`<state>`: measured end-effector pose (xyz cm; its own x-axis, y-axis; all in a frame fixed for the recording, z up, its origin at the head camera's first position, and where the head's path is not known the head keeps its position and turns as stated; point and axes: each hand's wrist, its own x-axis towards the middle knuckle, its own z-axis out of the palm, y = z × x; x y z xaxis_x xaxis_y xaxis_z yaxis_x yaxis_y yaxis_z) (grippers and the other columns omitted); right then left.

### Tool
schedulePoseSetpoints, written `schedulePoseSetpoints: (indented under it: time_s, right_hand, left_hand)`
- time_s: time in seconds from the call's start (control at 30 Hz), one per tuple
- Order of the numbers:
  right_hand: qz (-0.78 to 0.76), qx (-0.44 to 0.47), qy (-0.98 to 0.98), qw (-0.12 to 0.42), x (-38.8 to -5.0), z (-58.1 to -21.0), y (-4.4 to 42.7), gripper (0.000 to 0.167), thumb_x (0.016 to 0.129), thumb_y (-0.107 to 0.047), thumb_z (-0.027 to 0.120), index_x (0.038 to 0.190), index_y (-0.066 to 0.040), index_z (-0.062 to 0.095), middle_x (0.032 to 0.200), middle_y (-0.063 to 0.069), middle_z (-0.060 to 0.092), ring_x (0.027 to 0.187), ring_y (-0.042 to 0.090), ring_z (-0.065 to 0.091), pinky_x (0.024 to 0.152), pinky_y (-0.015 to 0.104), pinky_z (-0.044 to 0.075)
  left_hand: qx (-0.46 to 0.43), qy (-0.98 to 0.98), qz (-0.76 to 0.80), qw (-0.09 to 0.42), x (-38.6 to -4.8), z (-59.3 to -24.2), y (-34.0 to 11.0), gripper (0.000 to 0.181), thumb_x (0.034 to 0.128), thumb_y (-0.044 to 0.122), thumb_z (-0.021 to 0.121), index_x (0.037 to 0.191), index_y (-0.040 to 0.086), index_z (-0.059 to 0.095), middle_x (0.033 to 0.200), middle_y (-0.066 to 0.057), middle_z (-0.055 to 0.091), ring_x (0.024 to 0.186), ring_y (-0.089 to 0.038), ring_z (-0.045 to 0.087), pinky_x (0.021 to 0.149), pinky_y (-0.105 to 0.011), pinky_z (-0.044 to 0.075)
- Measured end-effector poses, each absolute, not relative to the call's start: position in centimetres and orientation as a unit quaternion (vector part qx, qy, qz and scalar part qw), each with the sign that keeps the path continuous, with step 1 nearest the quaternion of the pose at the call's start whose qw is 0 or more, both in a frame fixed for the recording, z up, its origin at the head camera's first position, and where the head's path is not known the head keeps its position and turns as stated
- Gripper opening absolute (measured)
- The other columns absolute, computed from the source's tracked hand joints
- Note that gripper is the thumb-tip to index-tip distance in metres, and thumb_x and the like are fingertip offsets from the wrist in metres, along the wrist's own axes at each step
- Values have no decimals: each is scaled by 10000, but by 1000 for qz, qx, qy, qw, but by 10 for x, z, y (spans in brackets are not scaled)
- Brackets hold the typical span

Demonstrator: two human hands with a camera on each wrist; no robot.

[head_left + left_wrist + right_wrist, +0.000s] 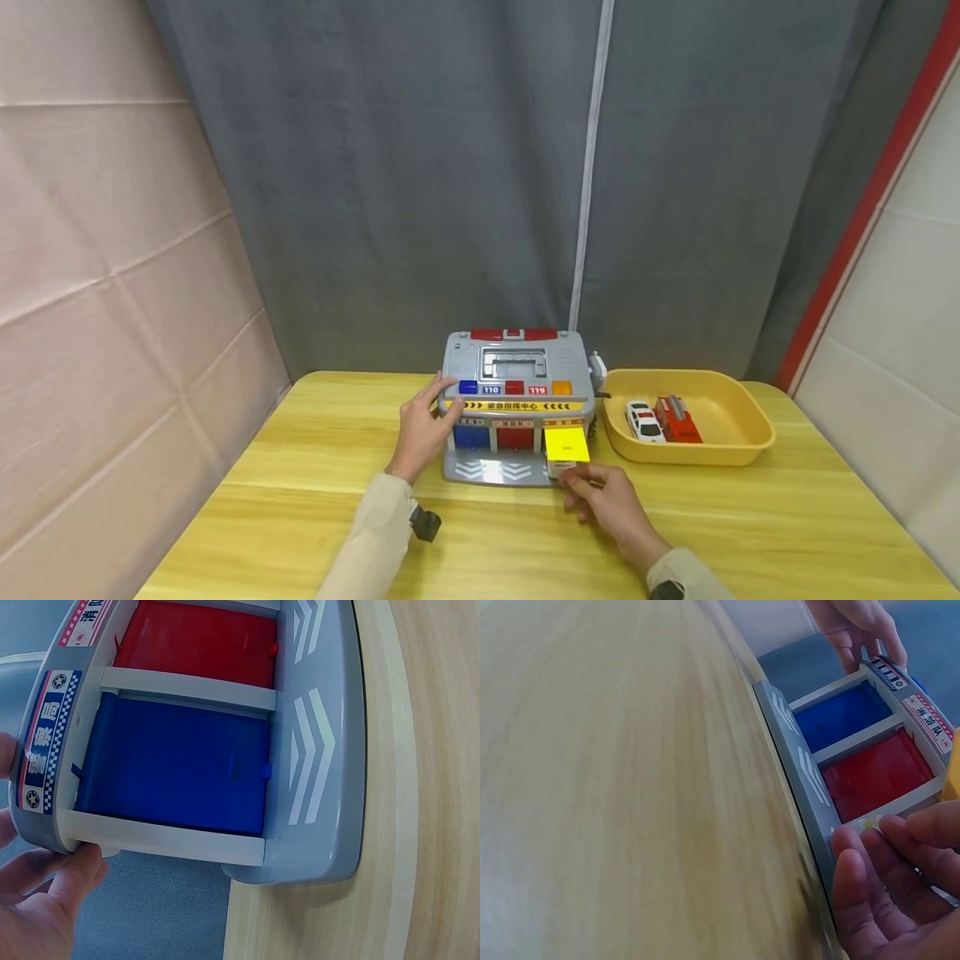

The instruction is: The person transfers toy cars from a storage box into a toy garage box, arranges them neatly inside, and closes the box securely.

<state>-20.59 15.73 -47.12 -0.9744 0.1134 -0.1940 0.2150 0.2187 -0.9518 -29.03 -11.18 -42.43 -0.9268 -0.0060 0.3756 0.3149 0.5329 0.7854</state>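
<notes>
The gray toy rescue station on the tabletop has a blue door, red door and lifted yellow door, the left hand gripping its corner and the right hand pinching a white toy car.

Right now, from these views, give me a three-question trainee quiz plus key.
1. How many toy vehicles lie in the yellow tray?
2. True or false: the left hand touches the toy station.
3. Which station door stands raised? A) blue B) red C) yellow

Key
1. Two: a white car and a red vehicle.
2. True: it holds the end by the blue door.
3. C: the yellow door is up, with the right hand at its bay.
</notes>
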Motion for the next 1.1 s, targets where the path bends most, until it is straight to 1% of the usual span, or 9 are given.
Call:
schedulePoseSetpoints:
  time_s: [0.17, 0.3, 0.4, 0.43, 0.53, 0.67, 0.83, 0.93, 1.1]
  right_hand:
    - [-605, 104, 788, 43, -205, -469, 157, 194, 965, -73, 608, 1092, -10, 740, 850, 102, 714, 643, 165, 623, 522, 270, 555]
    - [-589, 71, 803, 58, -203, -466, 160, 237, 948, -127, 651, 1160, -64, 734, 699, 64, 609, 493, 125, 494, 419, 204, 418]
    - [-583, 22, 810, 65, -201, -465, 164, 255, 934, -151, 669, 1165, -66, 733, 843, 78, 687, 440, 99, 419, 395, 171, 344]
    - [-585, 8, 808, 66, -201, -465, 165, 259, 935, -157, 671, 1164, -54, 731, 940, 92, 714, 438, 98, 422, 392, 173, 356]
    - [-590, -8, 804, 66, -199, -465, 168, 244, 938, -165, 665, 1126, -25, 732, 1001, 133, 728, 449, 101, 449, 398, 177, 404]
    - [-597, 13, 800, 60, -199, -465, 170, 225, 943, -134, 646, 1107, 2, 720, 797, 120, 658, 503, 125, 491, 422, 203, 448]
    - [-611, 43, 790, 27, -201, -460, 172, 183, 948, -67, 629, 1070, 54, 693, 910, 131, 697, 560, 149, 534, 466, 224, 489]
    - [-607, 55, 793, -6, -203, -456, 175, 165, 947, -46, 635, 1064, 61, 679, 868, 141, 685, 571, 158, 562, 475, 228, 487]
    - [-543, 36, 833, -100, -205, -449, 181, 145, 955, -50, 637, 1074, -3, 706, 783, 133, 665, 564, 131, 572, 470, 201, 432]
  left_hand:
    - [-89, -860, -475, 165, -290, -425, -112, 371, 948, 283, 676, 1298, 161, 659, 1570, -166, 437, 1416, -398, 475, 1006, -470, 567]
    - [-90, -858, -479, 163, -291, -425, -112, 374, 948, 283, 675, 1301, 160, 658, 1572, -169, 432, 1416, -403, 472, 1009, -472, 564]
    - [-91, -858, -479, 164, -292, -425, -112, 378, 947, 281, 676, 1304, 159, 656, 1573, -169, 430, 1416, -403, 472, 1009, -473, 563]
    - [-91, -858, -478, 165, -292, -425, -112, 376, 946, 280, 676, 1301, 159, 658, 1571, -169, 434, 1413, -401, 478, 1008, -474, 565]
    - [-87, -860, -475, 166, -293, -425, -112, 377, 940, 280, 682, 1297, 162, 661, 1567, -159, 442, 1408, -389, 487, 1004, -470, 570]
    - [-87, -859, -476, 168, -293, -426, -112, 382, 934, 283, 688, 1295, 162, 663, 1563, -156, 448, 1405, -382, 493, 1000, -464, 572]
    - [-88, -859, -476, 165, -293, -426, -112, 382, 941, 287, 683, 1301, 164, 659, 1569, -157, 440, 1407, -389, 487, 1006, -467, 567]
    - [-88, -859, -478, 161, -293, -426, -112, 386, 942, 290, 682, 1307, 167, 655, 1575, -152, 433, 1413, -389, 481, 1011, -468, 563]
    - [-86, -858, -481, 160, -293, -426, -113, 380, 942, 295, 680, 1299, 170, 659, 1576, -149, 433, 1415, -381, 481, 1009, -469, 563]
